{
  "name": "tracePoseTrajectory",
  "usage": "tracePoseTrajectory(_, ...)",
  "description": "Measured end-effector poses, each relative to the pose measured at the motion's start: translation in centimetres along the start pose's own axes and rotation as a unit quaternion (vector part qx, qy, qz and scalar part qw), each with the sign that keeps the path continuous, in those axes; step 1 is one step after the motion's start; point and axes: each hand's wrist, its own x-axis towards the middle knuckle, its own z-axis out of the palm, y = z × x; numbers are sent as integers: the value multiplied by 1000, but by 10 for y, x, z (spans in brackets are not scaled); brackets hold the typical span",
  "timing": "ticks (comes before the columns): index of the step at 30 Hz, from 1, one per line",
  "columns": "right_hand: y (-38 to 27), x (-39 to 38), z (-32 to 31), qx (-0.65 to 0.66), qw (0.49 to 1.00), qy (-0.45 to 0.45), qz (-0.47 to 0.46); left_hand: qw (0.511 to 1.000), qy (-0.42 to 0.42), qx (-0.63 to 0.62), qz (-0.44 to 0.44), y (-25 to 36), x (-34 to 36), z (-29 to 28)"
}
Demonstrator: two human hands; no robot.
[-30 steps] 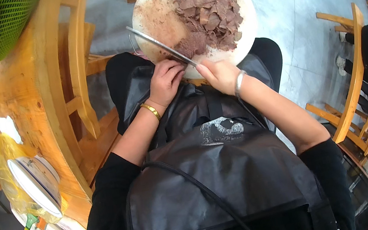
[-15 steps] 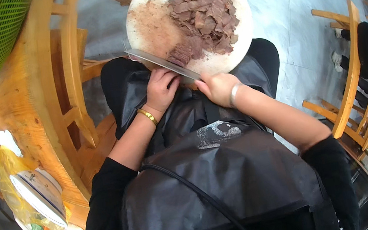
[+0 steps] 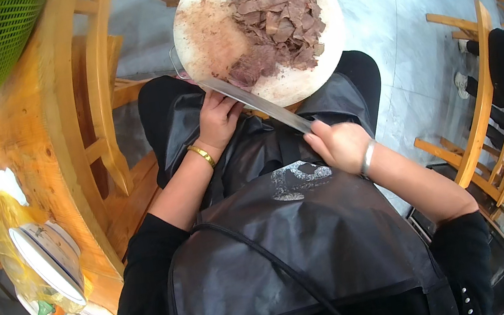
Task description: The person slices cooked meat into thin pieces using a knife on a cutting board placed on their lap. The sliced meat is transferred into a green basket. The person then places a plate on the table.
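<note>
The cleaver (image 3: 249,100) lies slantwise across the middle of the frame, its long blade resting over the near rim of the round chopping board (image 3: 218,27) at top centre, and we have our right hand (image 3: 337,144) clenched around its handle at centre right. A heap of sliced brown meat (image 3: 277,21) sits on the board's right half. Our left hand (image 3: 218,120) rests at the board's lower left edge, fingers curled against the blade, grasping nothing that we can see. A black apron (image 3: 293,250) fills the lower frame. At upper left we see a wooden chair (image 3: 100,96), with stacked plates (image 3: 47,259) at lower left.
</note>
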Motion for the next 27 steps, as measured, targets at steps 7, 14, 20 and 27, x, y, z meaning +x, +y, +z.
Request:
tracePoseTrajectory(7,4,-9,-7,19,998,-52,28,999,-18,-29,-21,-2,-1,1)
tracePoseTrajectory(14,-4,106,43,32,996,73,-47,1000,-19,-24,-4,3,5,1)
tracePoseTrajectory(20,3,108,25,112,989,81,-61,999,-2,15,46,6,8,-1)
tracePoseTrajectory(27,-1,4,-3,18,1000,-16,9,1000,6,2,5,1,1,0)
